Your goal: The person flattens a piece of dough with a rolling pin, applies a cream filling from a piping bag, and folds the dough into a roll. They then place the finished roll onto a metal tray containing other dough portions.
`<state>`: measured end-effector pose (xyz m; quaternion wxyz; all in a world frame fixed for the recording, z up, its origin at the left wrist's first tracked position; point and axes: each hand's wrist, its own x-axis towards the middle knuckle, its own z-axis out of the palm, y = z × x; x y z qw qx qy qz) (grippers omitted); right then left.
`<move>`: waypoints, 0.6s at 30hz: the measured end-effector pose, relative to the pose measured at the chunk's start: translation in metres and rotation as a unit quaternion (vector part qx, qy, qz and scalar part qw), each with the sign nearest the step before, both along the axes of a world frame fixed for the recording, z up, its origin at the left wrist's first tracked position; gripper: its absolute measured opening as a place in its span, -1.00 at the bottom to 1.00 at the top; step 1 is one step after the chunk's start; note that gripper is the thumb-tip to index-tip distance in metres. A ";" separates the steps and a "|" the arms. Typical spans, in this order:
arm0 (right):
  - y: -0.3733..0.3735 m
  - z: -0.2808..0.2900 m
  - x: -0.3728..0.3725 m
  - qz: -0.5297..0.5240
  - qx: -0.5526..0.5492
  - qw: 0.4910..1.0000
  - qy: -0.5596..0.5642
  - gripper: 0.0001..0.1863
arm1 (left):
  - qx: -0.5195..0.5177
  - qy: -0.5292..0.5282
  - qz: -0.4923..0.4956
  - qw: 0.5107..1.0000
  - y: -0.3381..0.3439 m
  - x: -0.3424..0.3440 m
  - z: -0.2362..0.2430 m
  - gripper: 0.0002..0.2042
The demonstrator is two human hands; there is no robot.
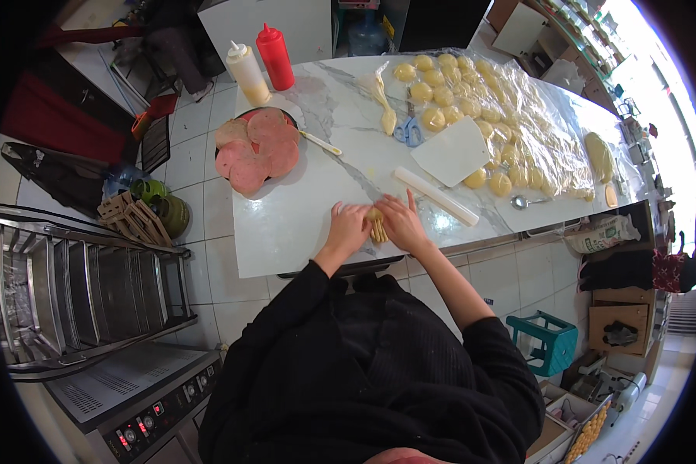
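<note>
Two hands, left, right, grip clamped on dough piece between (marble counter).

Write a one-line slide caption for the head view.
Both hands, left hand and right hand, press a small dough piece on a marble counter beside a rolling pin.

White tiled floor; marble counter; metal rack; teal stool.
</note>
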<state>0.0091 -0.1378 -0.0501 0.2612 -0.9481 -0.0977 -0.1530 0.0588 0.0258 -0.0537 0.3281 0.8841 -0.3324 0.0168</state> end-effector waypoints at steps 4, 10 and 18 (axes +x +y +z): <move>-0.014 0.004 -0.027 0.025 0.013 0.999 0.027 -0.71 | 0.040 0.058 -0.047 0.996 0.008 -0.013 0.014 -0.71; -0.003 0.003 -0.008 0.024 0.042 0.999 0.019 -0.78 | -0.019 -0.028 -0.012 0.999 0.004 -0.011 -0.008 -0.72; -0.001 0.027 -0.029 -0.007 0.124 0.992 0.006 -0.74 | -0.056 -0.006 -0.025 0.998 0.012 -0.028 -0.001 -0.67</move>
